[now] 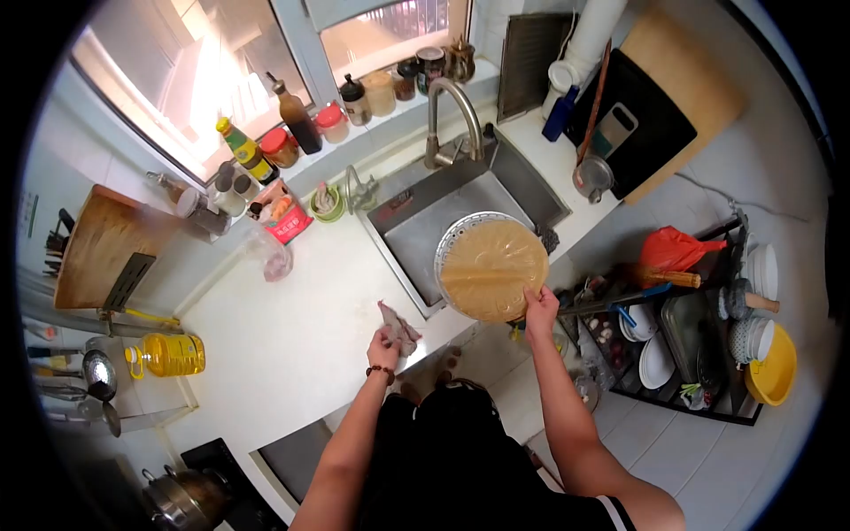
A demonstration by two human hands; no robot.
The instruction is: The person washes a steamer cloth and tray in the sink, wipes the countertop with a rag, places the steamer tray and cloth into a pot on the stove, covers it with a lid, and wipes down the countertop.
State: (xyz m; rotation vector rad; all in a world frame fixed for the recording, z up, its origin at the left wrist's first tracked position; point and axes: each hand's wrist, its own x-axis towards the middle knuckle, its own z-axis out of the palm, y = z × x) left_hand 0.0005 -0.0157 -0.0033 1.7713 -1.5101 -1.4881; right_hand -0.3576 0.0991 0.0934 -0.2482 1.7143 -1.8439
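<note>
My left hand (pixel 383 347), with a beaded bracelet at the wrist, is closed on a crumpled greyish-pink cloth (pixel 400 326) at the counter's front edge. My right hand (pixel 541 311) grips the near right rim of a round tan, shiny disc (pixel 496 265). A white perforated rim (pixel 445 237), like a colander's, shows along the disc's left and top edges. Disc and rim are over the right front part of the steel sink (pixel 429 212). Whatever lies under the disc is hidden.
A curved faucet (pixel 434 124) rises behind the sink. Jars and bottles, among them a dark sauce bottle (pixel 297 115), line the windowsill. A yellow oil jug (pixel 168 354) stands at the left. A dish rack (pixel 660 354) and yellow basin (pixel 772 365) are at the right.
</note>
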